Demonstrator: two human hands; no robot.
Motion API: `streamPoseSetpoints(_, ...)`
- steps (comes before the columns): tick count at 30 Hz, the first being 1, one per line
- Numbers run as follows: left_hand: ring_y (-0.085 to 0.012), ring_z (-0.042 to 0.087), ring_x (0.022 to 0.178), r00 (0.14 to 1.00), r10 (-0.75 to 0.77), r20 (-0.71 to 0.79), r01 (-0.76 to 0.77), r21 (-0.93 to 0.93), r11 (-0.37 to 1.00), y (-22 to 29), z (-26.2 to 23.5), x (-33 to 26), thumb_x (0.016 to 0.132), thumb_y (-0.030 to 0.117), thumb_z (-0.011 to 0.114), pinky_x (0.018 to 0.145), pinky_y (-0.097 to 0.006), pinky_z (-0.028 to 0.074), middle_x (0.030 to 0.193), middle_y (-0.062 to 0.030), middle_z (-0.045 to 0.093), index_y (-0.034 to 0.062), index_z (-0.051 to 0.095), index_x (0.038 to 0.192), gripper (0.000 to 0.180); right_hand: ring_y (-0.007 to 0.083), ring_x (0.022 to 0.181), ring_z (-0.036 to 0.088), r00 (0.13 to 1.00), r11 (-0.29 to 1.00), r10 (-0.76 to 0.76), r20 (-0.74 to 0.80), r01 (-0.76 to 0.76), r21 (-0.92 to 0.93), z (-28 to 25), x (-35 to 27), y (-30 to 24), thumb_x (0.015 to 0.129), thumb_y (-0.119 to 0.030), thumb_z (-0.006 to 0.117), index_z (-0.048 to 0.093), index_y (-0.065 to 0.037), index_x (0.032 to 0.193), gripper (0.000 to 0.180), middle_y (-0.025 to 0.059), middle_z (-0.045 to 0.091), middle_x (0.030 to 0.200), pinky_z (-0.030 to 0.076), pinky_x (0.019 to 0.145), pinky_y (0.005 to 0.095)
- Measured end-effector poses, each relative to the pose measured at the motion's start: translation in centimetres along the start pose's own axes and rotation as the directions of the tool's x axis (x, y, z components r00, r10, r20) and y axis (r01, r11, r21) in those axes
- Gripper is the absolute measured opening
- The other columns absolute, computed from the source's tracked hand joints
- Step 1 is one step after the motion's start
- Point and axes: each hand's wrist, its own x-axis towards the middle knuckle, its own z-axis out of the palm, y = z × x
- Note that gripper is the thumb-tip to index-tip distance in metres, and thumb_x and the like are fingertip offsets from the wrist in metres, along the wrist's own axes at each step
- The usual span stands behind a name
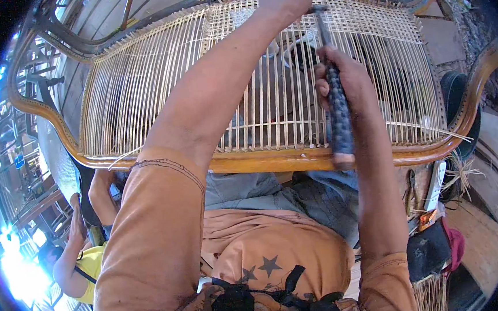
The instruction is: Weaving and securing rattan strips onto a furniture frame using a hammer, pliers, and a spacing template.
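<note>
My right hand [352, 79] is wrapped round the dark, textured handle of a hammer [339, 120], held upright over the cane strands. The hammer's head is at the far rail, right beside my left hand [285, 0]. That hand is closed at the far edge; what its fingers pinch, if anything, is hidden. Beneath both arms lies a curved wooden furniture frame [284, 160], strung with pale cane strands [268, 99]. Toward the far right the strands form a tight woven grid [366, 21]. Small pegs [162, 24] stick up along the far rail.
Pliers [410, 186], a white flat tool [436, 186] and a black pouch [430, 252] are at the near right. Loose cane strands [463, 174] stick out beside them. Another person in a yellow top [89, 270] is at the lower left.
</note>
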Motion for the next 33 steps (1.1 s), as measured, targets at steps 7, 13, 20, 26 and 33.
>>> streamPoseSetpoints(7,-0.0387,0.063,0.071,1.000,0.009,0.010,-0.008,-0.029,1.000,-1.2,0.0,0.2,0.082,0.021,0.048,0.065,-0.047,0.051,0.074,-0.0259,0.062,-0.0032,0.060,0.084,0.027,0.0129,0.042,0.050,1.000,0.997,-0.019,0.013,0.020,-0.081,-1.0,-1.3,-0.8,0.089,-0.032,0.050,0.054,-0.006,0.095,0.028,0.0029,0.052,0.068,0.041,0.036,0.0284)
streamPoseSetpoints(13,-0.0388,0.063,0.070,0.996,0.088,-0.014,-0.088,0.027,0.996,-1.5,0.6,-0.4,0.083,0.021,0.047,0.064,-0.046,0.050,0.073,-0.0265,0.061,-0.0036,0.055,0.086,0.026,0.0132,0.042,0.049,1.000,0.998,-0.022,0.011,0.022,-0.053,-1.0,-1.5,0.0,0.089,-0.032,0.051,0.054,-0.006,0.094,0.027,0.0032,0.052,0.068,0.040,0.036,0.0283)
streamPoseSetpoints(20,-0.0350,0.065,0.070,0.993,-0.120,-0.015,0.120,0.030,0.992,2.0,-1.1,-1.8,0.084,0.025,0.048,0.062,-0.045,0.052,0.073,-0.0213,0.064,-0.0013,0.058,0.083,0.028,0.0139,0.044,0.051,0.998,0.998,-0.045,-0.034,0.043,-0.055,-0.5,-1.5,-0.1,0.089,-0.033,0.051,0.055,-0.006,0.096,0.028,0.0037,0.053,0.067,0.040,0.038,0.0281)
streamPoseSetpoints(26,-0.0356,0.065,0.071,0.991,-0.109,0.073,0.105,0.060,0.993,0.7,0.2,-0.5,0.083,0.024,0.048,0.062,-0.045,0.052,0.074,-0.0215,0.065,-0.0002,0.060,0.083,0.027,0.0115,0.044,0.049,0.997,0.998,0.053,0.057,-0.052,-0.019,0.0,-1.2,0.0,0.090,-0.033,0.048,0.051,-0.007,0.101,0.029,0.0010,0.051,0.067,0.040,0.037,0.0273)
streamPoseSetpoints(33,-0.0373,0.065,0.072,0.998,-0.056,0.028,0.055,0.043,0.998,0.8,0.0,-0.8,0.083,0.024,0.049,0.064,-0.047,0.052,0.075,-0.0219,0.064,-0.0006,0.060,0.084,0.027,0.0095,0.044,0.047,0.985,0.994,0.107,0.137,-0.104,-0.029,-0.1,-0.8,0.0,0.093,-0.034,0.046,0.047,-0.008,0.106,0.028,-0.0016,0.049,0.067,0.038,0.035,0.0269)
